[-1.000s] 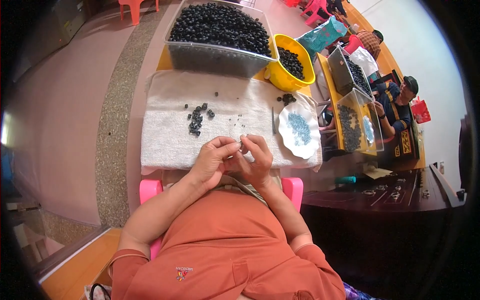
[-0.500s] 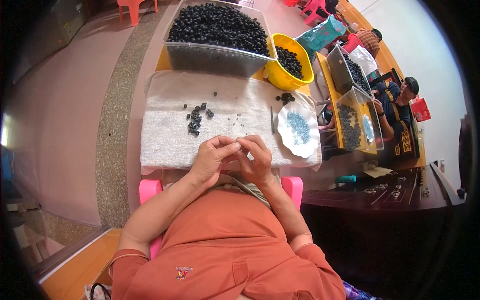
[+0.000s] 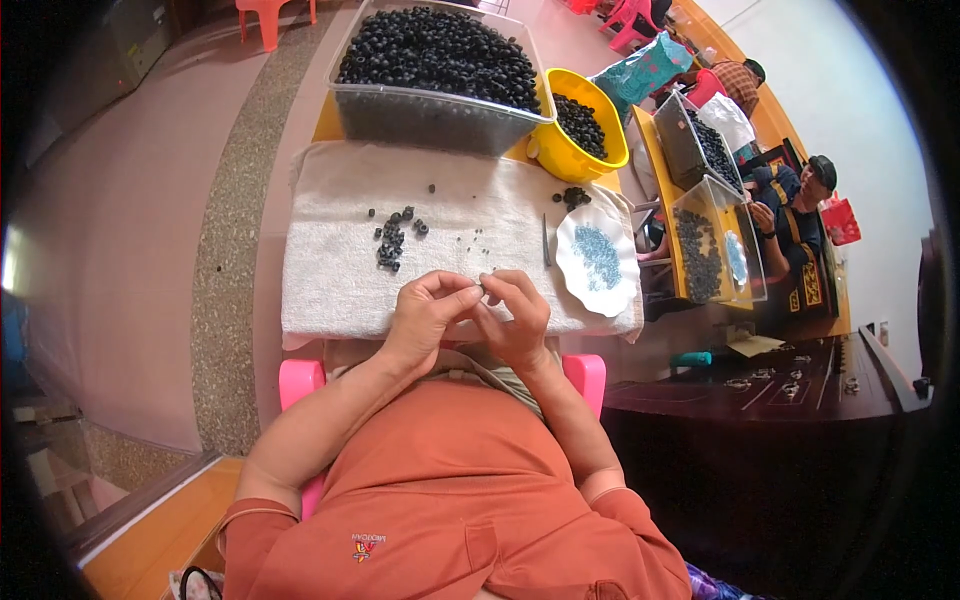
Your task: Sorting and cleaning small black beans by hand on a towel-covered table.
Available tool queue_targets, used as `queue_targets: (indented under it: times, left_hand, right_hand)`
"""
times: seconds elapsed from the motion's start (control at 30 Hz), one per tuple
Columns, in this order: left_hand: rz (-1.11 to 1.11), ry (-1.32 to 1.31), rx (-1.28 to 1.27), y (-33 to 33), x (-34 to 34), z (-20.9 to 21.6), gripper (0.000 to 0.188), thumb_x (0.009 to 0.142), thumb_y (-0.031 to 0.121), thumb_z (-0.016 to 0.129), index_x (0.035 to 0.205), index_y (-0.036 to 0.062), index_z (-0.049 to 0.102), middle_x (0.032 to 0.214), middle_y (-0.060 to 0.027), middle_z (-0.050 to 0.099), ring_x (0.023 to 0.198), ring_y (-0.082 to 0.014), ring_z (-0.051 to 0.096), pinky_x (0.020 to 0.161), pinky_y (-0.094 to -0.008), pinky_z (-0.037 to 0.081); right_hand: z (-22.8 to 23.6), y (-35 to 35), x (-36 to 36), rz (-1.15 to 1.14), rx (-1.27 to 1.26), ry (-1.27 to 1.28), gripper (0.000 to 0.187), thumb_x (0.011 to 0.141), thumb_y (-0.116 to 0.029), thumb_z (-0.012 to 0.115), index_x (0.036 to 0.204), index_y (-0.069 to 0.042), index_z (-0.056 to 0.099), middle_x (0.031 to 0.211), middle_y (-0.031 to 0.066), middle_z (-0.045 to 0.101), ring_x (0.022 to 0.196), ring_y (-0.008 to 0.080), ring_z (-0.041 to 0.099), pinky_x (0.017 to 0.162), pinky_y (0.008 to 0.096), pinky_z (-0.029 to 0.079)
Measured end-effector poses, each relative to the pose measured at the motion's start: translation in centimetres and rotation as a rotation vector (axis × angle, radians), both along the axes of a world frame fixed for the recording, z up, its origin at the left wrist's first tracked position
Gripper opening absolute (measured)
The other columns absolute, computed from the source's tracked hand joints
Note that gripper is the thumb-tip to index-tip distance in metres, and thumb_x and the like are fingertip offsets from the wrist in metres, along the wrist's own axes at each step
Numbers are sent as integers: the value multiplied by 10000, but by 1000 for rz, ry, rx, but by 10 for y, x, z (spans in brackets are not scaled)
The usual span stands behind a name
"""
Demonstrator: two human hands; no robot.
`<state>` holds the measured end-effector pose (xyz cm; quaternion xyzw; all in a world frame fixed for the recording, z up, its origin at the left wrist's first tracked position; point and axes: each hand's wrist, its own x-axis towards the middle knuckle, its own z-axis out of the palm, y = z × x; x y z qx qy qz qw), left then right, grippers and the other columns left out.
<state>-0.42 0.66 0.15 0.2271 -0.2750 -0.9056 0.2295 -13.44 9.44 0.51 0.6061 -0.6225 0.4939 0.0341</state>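
Floor: smooth, pinkish, extending along the left. Speckled grey-brown strip runs near to far across it. Red-orange plastic stool stands far left; pink plastic chair far right. Pale, plain wall on right. Dark, glossy furniture surface near right. Bright light patch at left edge.

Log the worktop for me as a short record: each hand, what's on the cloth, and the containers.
Left hand: fingertips pinched at a small dark piece, mostly hidden
Right hand: fingertips at the same piece, close against the left hand's
White cloth, left part: loose black pieces
White cloth, right part: scalloped white plate of blue bits; slim dark tool left of it
Beyond: clear bin and yellow basin, both holding black pieces
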Motion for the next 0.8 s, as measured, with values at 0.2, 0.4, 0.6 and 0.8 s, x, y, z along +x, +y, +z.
queue_targets:
  times: [0.2,0.4,0.6,0.8]
  left_hand:
    - [22,9,-78,2,-3,-5,103,886,89,686,951,22,643,867,-41,671,788,-101,632,747,-239,531]
    - [29,17,-69,2,-3,-3,175,942,197,639,993,30,631,886,-47,665,789,-99,625,749,-249,531]
    - [13,-11,-52,0,-2,-4,151,968,197,592,997,52,622,944,-39,653,841,-109,621,795,-296,534]
    - [19,-35,-63,0,-2,-1,149,967,202,595,988,59,632,955,-29,658,857,-94,593,798,-287,521]
  right_hand:
    - [-2,-2,-5,3,-23,62,310,704,24,749,993,11,639,860,158,636,694,262,640,572,318,525]
    - [4,-4,-4,29,-30,38,294,708,48,751,976,18,632,847,140,636,661,212,617,586,292,499]
    - [6,-3,-9,-11,-18,7,312,690,49,771,965,3,633,840,125,643,658,185,610,577,278,488]
    - [8,-2,-11,-2,-33,15,298,711,21,783,967,-8,634,840,122,641,645,189,610,558,286,506]
